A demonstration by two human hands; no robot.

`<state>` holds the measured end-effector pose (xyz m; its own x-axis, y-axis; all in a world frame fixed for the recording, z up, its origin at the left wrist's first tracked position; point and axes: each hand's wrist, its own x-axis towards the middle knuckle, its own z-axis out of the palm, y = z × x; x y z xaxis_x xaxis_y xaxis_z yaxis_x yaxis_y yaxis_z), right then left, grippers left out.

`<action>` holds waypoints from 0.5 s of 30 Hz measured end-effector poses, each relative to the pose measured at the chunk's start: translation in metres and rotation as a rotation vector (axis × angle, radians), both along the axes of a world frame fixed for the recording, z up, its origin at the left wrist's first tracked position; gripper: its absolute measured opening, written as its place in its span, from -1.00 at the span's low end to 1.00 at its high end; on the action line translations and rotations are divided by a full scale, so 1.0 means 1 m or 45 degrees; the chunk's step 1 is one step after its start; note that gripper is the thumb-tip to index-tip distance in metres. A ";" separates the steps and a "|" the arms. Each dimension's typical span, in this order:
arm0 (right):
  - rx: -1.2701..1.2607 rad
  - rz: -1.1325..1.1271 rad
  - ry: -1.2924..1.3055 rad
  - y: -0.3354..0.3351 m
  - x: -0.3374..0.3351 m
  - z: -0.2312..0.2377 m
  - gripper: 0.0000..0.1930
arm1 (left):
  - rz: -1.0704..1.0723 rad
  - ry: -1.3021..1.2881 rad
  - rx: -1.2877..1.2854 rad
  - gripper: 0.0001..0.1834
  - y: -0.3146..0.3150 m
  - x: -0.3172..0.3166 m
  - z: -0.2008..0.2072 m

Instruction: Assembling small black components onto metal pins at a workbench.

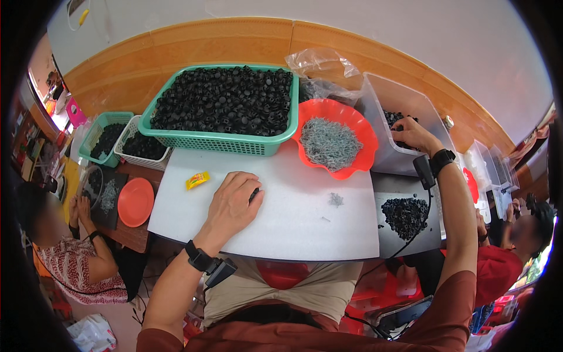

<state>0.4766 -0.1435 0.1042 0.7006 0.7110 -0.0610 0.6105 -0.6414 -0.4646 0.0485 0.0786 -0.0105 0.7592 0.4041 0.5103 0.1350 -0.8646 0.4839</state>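
Note:
On the white work sheet (293, 234), my left hand (233, 202) rests with its fingers curled round a small black plastic part (254, 195), which shows between thumb and forefinger. My right hand (417, 135) reaches over the rim of a clear plastic bin (404, 88) at the right, its bent fingers down among black parts (400, 117). What those fingertips pinch is hard to make out. Between the hands, farther back, stands a red scalloped bowl (368, 132) heaped with grey screws (329, 144). A few loose screws (335, 199) lie on the sheet.
A green basket (223, 141) full of black caps stands at the back. Smaller baskets (126, 155) and a red plate (135, 202) are at left. Small black rings (404, 217) lie on a dark tray at right. A yellow wrapper (197, 180) is nearby. Co-workers sit on both sides.

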 end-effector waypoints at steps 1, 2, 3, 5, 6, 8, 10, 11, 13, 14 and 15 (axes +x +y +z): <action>-0.015 0.017 -0.015 0.000 -0.001 0.001 -0.53 | 0.002 0.004 0.001 -0.83 0.000 0.000 0.000; -0.012 0.017 -0.016 0.001 0.000 0.003 -0.53 | 0.003 0.003 0.003 -0.83 0.000 0.000 0.000; -0.088 0.042 -0.007 0.002 0.001 0.008 -0.55 | 0.004 0.008 -0.004 -0.83 -0.001 0.000 0.001; -0.163 0.065 0.002 0.000 -0.002 0.013 -0.57 | 0.004 0.013 -0.011 -0.83 -0.002 0.000 0.002; -0.110 0.025 0.048 0.001 -0.010 0.019 -0.61 | 0.000 0.003 -0.008 -0.83 -0.001 0.000 0.000; -0.059 -0.015 0.095 0.002 -0.018 0.025 -0.65 | -0.002 -0.005 -0.007 -0.83 -0.001 -0.001 -0.001; 0.117 -0.031 0.119 0.000 -0.020 0.029 -0.66 | -0.005 0.004 0.007 -0.83 0.000 -0.001 -0.002; 0.114 -0.031 0.122 0.000 -0.021 0.034 -0.66 | -0.005 0.007 0.003 -0.83 0.000 -0.001 -0.002; 0.103 0.003 0.088 0.002 -0.032 0.050 -0.63 | -0.019 -0.018 0.028 -0.82 0.001 -0.001 -0.004; 0.145 0.011 0.036 0.004 -0.044 0.058 -0.65 | -0.013 -0.012 0.022 -0.82 0.001 -0.002 -0.005; 0.140 0.013 0.040 0.006 -0.057 0.066 -0.65 | -0.024 -0.032 0.018 -0.82 0.001 -0.001 -0.005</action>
<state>0.4191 -0.1372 0.1697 0.6923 0.7216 -0.0041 0.6008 -0.5795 -0.5507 0.0471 0.0797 -0.0153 0.7536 0.3820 0.5349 0.1062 -0.8738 0.4744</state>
